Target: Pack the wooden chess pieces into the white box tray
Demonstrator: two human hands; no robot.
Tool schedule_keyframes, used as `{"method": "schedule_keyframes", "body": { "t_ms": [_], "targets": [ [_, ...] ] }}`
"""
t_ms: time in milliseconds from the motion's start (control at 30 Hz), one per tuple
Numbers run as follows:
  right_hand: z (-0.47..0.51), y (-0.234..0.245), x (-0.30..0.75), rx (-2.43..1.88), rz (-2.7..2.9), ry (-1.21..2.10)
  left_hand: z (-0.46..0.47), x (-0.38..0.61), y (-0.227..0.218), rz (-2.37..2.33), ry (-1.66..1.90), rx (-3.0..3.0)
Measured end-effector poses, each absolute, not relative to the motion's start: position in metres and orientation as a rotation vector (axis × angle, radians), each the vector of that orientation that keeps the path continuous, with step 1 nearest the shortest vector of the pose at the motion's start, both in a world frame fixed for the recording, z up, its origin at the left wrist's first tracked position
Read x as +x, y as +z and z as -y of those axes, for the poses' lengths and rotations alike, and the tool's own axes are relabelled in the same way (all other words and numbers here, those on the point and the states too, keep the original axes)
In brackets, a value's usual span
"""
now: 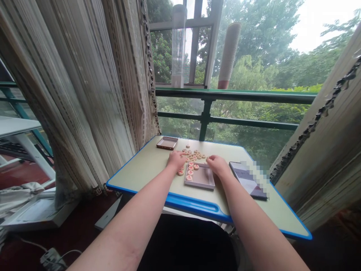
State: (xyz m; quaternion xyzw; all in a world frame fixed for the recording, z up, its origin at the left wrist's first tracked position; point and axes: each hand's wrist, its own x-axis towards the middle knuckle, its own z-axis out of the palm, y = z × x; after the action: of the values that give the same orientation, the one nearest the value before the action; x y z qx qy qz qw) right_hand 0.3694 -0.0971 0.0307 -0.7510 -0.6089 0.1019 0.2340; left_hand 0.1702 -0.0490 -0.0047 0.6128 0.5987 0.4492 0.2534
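Observation:
Round wooden Chinese chess pieces point(194, 157) with red and dark characters lie loosely in the middle of the table. In front of them is a shallow open box point(204, 186), with several red-marked pieces point(190, 172) along its left side and another at its back. My left hand point(176, 160) is at the left edge of the loose pieces, its index finger stretched out over them. Beyond the box's right back corner, my right hand point(216, 164) has its fingertips pinched together beside the pieces. Whatever is between those fingertips is hidden.
A second shallow tray or lid point(167, 143) lies at the table's back left. On the right lies a dark-edged tablet point(249, 180), partly blurred. The table point(141, 171) has a blue rim. Curtains point(84, 75) hang on both sides, and a green railing point(239, 96) stands behind.

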Motion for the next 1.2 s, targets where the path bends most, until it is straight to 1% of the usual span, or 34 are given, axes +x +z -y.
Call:
{"method": "schedule_keyframes", "body": {
  "t_ms": [200, 400, 467, 600, 700, 767, 933, 1067, 1200],
  "targets": [
    [0.096, 0.029, 0.365, -1.985, 1.750, 0.259, 0.045, 0.166, 0.005, -1.499, 1.208, 1.594],
    [0.094, 0.025, 0.360, -1.861, 1.843, 0.229, 0.047, 0.161, 0.005, -1.389, 1.039, 1.663],
    [0.094, 0.024, 0.358, -1.815, 1.865, 0.235, 0.045, 0.163, 0.004, -1.420, 0.992, 1.760],
    [0.094, 0.022, 0.356, -1.728, 1.901, 0.239, 0.038, 0.165, 0.007, -1.657, 0.812, 2.036],
    [0.095, 0.021, 0.355, -1.718, 1.904, 0.234, 0.027, 0.160, 0.010, -1.685, 0.668, 2.144],
    [0.095, 0.019, 0.355, -1.713, 1.913, 0.238, 0.017, 0.154, 0.011, -1.624, 0.644, 2.207],
    [0.089, 0.018, 0.356, -1.710, 1.909, 0.205, 0.000, 0.148, 0.009, -1.407, 0.709, 2.289],
    [0.083, 0.025, 0.349, -1.740, 1.964, 0.194, 0.005, 0.147, 0.010, -1.206, 0.619, 2.467],
    [0.087, 0.027, 0.342, -1.691, 2.026, 0.147, 0.014, 0.145, 0.010, -1.085, 0.619, 2.575]
  ]
}}
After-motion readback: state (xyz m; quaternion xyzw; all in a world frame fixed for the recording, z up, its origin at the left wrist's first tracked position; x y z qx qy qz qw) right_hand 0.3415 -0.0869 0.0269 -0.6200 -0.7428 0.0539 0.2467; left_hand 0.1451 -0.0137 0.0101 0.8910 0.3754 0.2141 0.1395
